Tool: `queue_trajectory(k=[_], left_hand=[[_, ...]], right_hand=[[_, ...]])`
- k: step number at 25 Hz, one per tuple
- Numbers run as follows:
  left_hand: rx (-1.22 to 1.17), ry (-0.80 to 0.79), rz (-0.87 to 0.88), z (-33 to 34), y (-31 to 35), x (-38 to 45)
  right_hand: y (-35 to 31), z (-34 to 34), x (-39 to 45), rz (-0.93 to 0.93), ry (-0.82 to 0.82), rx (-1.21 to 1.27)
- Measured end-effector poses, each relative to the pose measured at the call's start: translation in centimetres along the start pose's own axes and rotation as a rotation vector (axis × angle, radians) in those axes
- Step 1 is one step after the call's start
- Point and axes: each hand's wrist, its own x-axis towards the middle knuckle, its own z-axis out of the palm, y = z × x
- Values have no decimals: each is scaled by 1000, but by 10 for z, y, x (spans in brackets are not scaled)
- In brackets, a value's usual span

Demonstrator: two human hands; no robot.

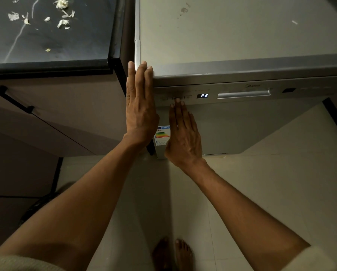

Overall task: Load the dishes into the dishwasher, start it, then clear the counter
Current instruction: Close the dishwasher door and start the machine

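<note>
The silver dishwasher point(241, 124) stands with its door closed, and its small display point(202, 95) reads P3. My left hand point(140, 106) lies flat with straight fingers against the machine's top left corner. My right hand point(183, 135) is flat too, and its middle fingertip touches a button point(177, 98) on the control panel, left of the display. Neither hand holds anything. The dark stone counter point(46, 36) at the upper left carries scattered pale peels point(62, 22).
The door handle point(243, 94) sits right of the display. An energy label point(162, 133) shows between my hands. A brown cabinet with a black handle point(15, 99) is under the counter. Pale floor tiles point(280, 182) and my bare feet point(173, 253) are below.
</note>
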Motion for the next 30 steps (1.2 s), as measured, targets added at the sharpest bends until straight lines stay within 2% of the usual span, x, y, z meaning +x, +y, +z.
queue_trajectory(k=[6, 18, 26, 30], left_hand=[[12, 1, -16, 1, 2, 2], [78, -23, -18, -5, 6, 0], [319, -183, -121, -17, 25, 5], [333, -163, -133, -18, 42, 8]], right_hand=[[-7, -2, 2, 12, 26, 16], [6, -5, -7, -31, -98, -51], [27, -26, -19, -1, -135, -94], [56, -46, -23, 19, -136, -161]])
